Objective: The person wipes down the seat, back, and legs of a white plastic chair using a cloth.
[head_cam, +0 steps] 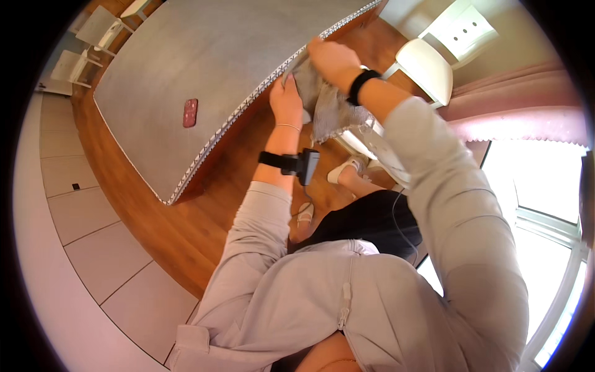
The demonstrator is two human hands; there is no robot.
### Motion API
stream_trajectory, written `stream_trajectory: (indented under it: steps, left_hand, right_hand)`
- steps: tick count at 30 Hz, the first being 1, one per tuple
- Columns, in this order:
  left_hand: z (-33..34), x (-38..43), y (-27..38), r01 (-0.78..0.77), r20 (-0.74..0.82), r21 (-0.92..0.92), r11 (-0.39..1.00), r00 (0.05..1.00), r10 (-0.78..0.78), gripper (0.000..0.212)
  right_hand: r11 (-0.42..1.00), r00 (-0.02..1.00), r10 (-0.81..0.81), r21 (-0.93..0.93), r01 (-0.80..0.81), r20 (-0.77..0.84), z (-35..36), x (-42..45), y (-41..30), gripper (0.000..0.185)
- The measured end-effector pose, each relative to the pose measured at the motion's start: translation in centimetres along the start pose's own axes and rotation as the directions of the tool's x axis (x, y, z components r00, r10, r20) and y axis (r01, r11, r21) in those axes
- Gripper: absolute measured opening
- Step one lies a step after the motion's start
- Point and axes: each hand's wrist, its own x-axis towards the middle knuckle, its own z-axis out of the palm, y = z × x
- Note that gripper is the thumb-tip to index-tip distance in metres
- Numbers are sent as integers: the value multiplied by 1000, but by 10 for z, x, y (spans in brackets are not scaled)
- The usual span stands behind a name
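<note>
A grey-brown cloth (332, 109) hangs in folds beside the long edge of a table covered with a grey tablecloth (223, 56). My left hand (287, 100) grips the cloth's left side, thumb up, close to the patterned trim of the tablecloth. Above and to the right, my right hand (332, 60) has its fingers closed on the upper part of the cloth; this hand is slightly blurred. The cloth's frayed lower edge dangles over the floor and a white chair. On the tablecloth lies a phone in a red case (190, 113).
A white chair (425, 63) stands at the upper right, and another white chair (390, 153) is partly behind my right arm. More white chairs (97, 28) stand beyond the table. A pink curtain (516, 104) hangs by the window. A cable runs from my left wrist device (307, 166).
</note>
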Motion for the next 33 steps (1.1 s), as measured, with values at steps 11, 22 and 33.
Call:
stream_trajectory:
  steps: [11,22,33]
  left_hand:
    - [-23,-89,36,-153,618,143,978,786,33,38]
    - [17,-84,-5,-459,179,229,859,887,426,38]
    - [53,-60,-19,-263,-76,134,955,959,274,35]
  right_hand:
    - [727,959,-224,685,48,171,-66,-125,94,35]
    - [887,947,-309,333,321,-89,20,-89,39,48]
    - [999,997,-36,13,35,62,15,-54,4,28]
